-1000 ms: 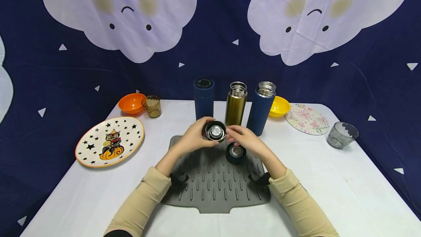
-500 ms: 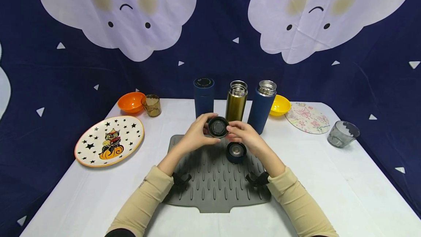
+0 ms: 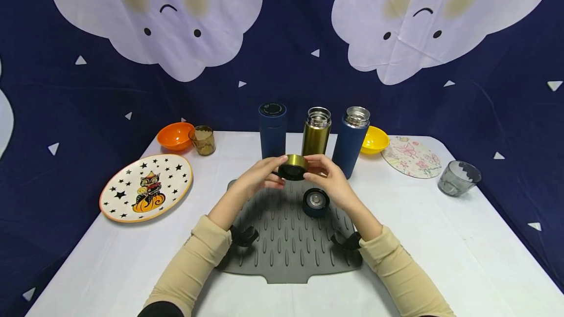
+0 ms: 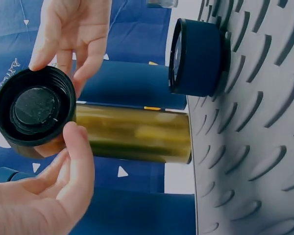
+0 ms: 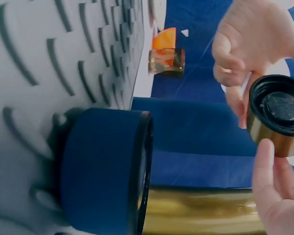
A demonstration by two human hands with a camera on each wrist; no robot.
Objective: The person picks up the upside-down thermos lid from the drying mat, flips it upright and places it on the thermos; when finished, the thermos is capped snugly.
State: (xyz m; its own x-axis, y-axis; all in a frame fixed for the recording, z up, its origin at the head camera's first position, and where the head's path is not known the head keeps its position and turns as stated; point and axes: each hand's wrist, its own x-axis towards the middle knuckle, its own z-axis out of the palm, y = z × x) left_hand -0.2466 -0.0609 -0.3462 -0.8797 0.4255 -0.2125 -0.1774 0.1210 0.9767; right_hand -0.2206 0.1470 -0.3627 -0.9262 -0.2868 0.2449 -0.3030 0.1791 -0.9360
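L hand (image 3: pixel 260 176) and R hand (image 3: pixel 330 176) meet over the mat's far part, forearms slanting in from either side, tan sleeves (image 3: pixel 191 263) turned up. Both pinch the gold-sided flask lid (image 3: pixel 294 162) btwn them, fingers bent, thumbs at its rim — it's tilted, black threaded inside toward the person. Just below, a dk blue flask cap (image 3: pixel 315 203) sits inside-up on the grey ridged mat (image 3: pixel 286 258). Behind: gold flask (image 3: pixel 315 138) and R-side blue flask (image 3: pixel 350 143), steel mouths showing, plus a capped blue flask (image 3: pixel 272 133) on the L. Farther out — cat-and-pumpkin plate (image 3: pixel 152 192) L, grey glass (image 3: pixel 459 180) R.
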